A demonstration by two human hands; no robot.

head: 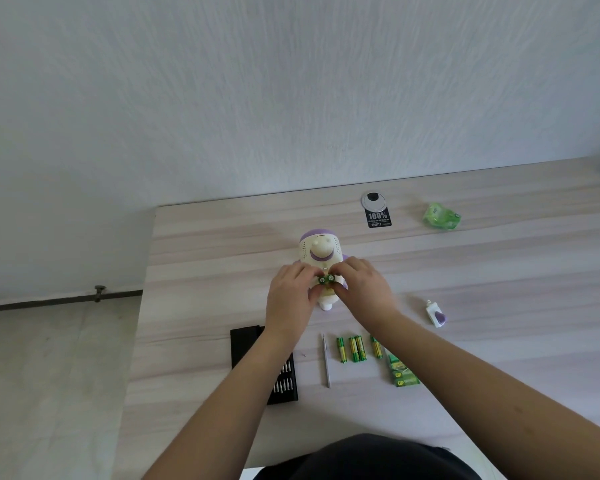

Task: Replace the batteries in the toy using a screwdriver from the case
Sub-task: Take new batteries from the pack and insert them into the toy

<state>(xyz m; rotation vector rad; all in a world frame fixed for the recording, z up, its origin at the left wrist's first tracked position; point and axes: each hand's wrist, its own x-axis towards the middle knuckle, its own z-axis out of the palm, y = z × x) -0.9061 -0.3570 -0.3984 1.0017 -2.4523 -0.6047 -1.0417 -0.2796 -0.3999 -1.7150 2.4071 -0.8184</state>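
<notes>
two green batteries stand end-up in the toy, mid-table; your left hand and right hand pinch them from both sides, likely seating them. screwdriver lies parked beside four loose batteries.

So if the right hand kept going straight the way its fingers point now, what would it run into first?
The right hand points left across the toy, at the batteries it already pinches. Straight on, it would most likely meet the left hand fingertips, though depth is hard to judge.
</notes>
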